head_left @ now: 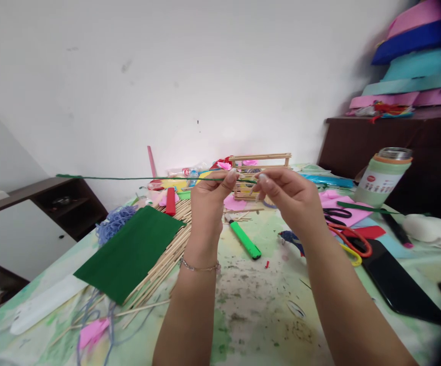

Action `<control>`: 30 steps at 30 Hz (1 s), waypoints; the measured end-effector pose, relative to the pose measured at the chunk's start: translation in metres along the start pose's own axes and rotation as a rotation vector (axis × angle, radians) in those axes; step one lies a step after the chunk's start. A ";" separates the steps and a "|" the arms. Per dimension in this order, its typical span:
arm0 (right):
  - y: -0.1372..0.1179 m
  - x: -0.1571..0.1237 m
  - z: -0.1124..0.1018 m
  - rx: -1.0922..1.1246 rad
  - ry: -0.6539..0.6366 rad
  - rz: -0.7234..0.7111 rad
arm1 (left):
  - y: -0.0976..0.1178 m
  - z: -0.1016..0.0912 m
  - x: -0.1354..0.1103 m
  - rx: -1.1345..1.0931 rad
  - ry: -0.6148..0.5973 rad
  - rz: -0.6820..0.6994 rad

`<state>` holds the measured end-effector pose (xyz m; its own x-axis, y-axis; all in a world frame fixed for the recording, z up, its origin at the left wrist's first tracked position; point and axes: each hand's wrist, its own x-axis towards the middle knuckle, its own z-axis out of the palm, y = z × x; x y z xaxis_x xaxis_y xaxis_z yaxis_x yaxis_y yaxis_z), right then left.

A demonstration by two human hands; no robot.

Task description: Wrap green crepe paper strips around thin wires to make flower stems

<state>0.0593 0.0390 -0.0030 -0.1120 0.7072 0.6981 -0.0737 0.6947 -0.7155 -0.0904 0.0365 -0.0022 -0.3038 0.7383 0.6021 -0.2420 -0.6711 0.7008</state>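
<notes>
Both hands are raised over the table, pinching a long thin green stem that looks wrapped in green paper or tape. It sticks out level to the left, its far end slightly thicker. My left hand closes thumb and finger on it near its right end. Close beside, my right hand pinches the end of the green strip, its fingertips partly hiding it. Below and between the hands lies a green utility knife. Behind them stands a small frame of wooden sticks.
On the left lie a green sheet, wooden sticks and blue-purple yarn. To the right are scissors, a black phone, a white mouse and a green bottle. A white wall rises behind.
</notes>
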 end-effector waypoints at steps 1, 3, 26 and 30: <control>0.000 0.000 -0.001 -0.055 -0.007 -0.049 | 0.000 0.001 -0.001 0.000 0.006 -0.004; 0.001 0.000 -0.003 -0.150 -0.007 -0.128 | 0.001 0.003 -0.002 0.006 0.013 -0.015; 0.002 0.001 -0.004 -0.027 -0.127 0.011 | 0.010 0.004 -0.006 0.215 0.014 -0.063; -0.001 0.000 -0.001 0.138 -0.144 0.119 | 0.009 0.002 -0.005 0.178 -0.060 -0.061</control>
<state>0.0604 0.0384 -0.0018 -0.2676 0.7502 0.6047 -0.1852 0.5758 -0.7963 -0.0887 0.0266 0.0018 -0.2364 0.7837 0.5744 -0.0902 -0.6063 0.7901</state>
